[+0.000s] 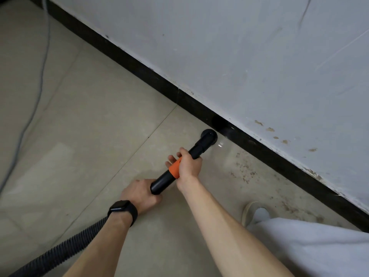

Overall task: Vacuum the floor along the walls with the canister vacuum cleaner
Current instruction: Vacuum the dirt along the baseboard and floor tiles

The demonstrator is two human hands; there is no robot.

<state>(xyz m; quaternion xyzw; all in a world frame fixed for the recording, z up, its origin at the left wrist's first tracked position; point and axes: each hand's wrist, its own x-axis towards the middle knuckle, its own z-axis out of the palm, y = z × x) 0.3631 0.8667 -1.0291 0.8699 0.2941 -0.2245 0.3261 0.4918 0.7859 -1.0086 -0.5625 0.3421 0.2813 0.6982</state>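
Vacuum wand was clasped by left grip and right grip; nozzle needed to hug baseboard toward 5 o'clock

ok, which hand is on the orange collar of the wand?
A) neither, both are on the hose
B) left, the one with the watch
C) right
C: the right hand grips the wand at the orange collar, while the left hand, wearing the watch, holds the wand's lower end near the hose.
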